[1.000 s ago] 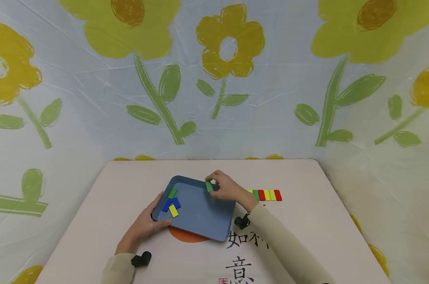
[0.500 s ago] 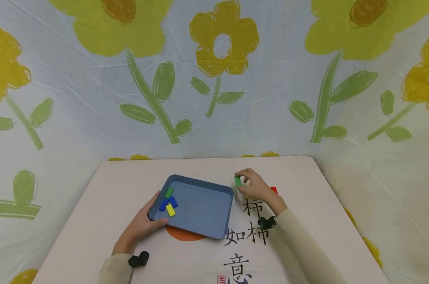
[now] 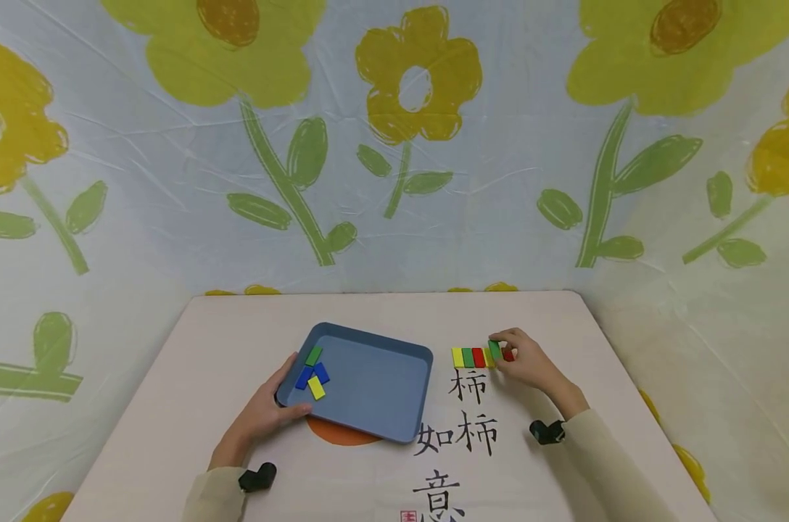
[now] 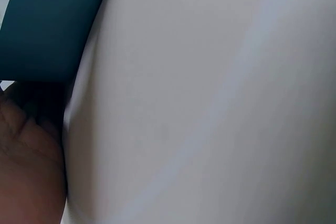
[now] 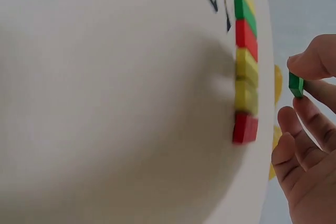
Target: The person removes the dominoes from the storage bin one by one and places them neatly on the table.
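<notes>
The block (image 3: 494, 351), right of centre, was green, oblong. Right hand (image 3: 530, 362) pinched it, digits barely parted; left hand (image 3: 262, 411) gripped tray (image 3: 368, 384).

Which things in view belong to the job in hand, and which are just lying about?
In the job:
green block, pinched by the right hand
row of six blocks
blue tray, held by the left hand
four blocks inside

Apparently just there:
flowered backdrop
black printed characters

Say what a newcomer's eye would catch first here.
Likely the big yellow flowers on the backdrop behind the table. Next, the right hand pinching a green block by the row of blocks, and the left hand gripping the blue tray, four blocks at its left side.
</notes>
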Motion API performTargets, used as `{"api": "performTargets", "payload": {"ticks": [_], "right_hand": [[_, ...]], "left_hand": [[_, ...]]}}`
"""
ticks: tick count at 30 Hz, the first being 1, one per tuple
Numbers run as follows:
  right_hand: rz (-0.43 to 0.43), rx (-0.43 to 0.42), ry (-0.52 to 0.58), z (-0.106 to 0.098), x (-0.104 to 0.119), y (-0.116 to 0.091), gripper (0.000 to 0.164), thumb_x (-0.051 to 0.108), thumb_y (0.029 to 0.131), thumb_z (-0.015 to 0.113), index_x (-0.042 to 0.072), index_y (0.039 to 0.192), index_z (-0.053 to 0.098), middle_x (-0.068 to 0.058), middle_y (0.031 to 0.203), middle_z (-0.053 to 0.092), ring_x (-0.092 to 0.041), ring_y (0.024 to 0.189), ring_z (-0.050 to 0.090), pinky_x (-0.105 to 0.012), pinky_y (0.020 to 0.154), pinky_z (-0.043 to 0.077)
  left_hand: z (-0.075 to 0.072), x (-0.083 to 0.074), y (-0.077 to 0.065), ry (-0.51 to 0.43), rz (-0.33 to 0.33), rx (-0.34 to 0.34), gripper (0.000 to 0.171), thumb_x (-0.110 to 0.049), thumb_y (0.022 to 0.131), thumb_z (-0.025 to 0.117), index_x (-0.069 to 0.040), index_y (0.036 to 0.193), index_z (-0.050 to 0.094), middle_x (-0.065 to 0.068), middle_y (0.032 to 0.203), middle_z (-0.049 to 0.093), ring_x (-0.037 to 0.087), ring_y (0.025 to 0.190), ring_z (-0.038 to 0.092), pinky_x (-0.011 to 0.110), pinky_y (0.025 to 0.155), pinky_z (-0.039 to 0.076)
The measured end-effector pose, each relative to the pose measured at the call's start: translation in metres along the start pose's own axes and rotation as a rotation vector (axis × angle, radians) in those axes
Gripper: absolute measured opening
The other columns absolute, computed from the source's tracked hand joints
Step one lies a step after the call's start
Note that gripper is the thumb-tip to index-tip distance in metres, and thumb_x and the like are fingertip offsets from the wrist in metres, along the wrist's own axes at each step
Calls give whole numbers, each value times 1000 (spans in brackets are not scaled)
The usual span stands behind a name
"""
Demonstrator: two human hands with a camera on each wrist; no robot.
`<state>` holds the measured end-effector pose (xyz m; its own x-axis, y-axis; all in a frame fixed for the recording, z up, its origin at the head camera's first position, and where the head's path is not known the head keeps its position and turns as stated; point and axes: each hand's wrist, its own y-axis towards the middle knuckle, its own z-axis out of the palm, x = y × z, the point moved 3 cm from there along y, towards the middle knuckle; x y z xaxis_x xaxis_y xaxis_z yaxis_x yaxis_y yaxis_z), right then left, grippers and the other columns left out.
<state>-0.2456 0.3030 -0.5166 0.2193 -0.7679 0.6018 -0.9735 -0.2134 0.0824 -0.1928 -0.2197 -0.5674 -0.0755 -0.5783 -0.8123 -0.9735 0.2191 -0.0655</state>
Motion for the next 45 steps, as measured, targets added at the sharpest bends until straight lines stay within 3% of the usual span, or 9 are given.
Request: {"api": "performTargets", "payload": {"ticks": [14,26,45], "right_hand": [[87,-12,-25,-17,-36,-15,44,6,86,72,-2,129,66,-24,131,59,-35,105,63,-48,85,57],[131,15,-41,-11,-51,-13,46,4,84,71,-4,129,65,-24,126,58,-34,103,60,-50,89,57],[155,34,-58,-1,-54,-7,47,4,83,71,-2,129,66,-25,128,58,-34,102,56,-51,89,56]], "left_hand": [[0,-2,-1,-2,-39,12,109,-44,84,82,-29,167,14,15,172,19,47,156,19,73,120,18],[0,-1,-1,-3,-44,12,108,-43,83,82,-29,167,15,14,172,19,47,156,19,74,120,19],[1,-1,-1,-13,-30,6,108,-42,83,82,-29,167,15,14,172,20,47,156,19,73,120,18]]}}
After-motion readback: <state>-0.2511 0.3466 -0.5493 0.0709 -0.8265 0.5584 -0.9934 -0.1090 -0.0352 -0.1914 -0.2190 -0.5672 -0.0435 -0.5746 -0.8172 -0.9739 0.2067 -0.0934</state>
